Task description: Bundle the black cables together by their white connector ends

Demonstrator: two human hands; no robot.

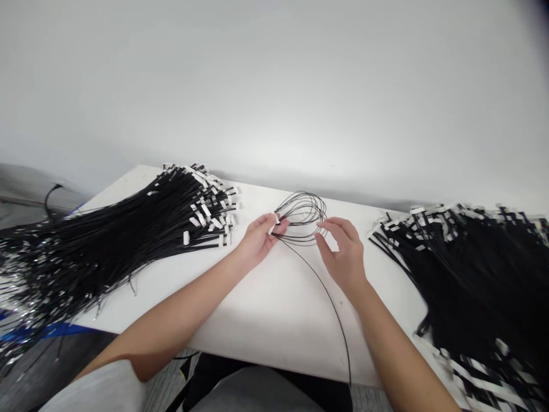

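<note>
My left hand (258, 237) pinches a thin black cable (302, 213) at its white end tag; the cable is wound into several loops between my hands. My right hand (343, 252) touches the right side of the loops with thumb and fingertips. The cable's loose tail (330, 300) runs from the coil across the white table (266, 303) and off its near edge.
A large pile of straight black cables with white tags (128, 229) lies to the left, spilling off the table's left end. Another heap of black cables (472, 269) covers the right side. A plain white wall stands behind the table.
</note>
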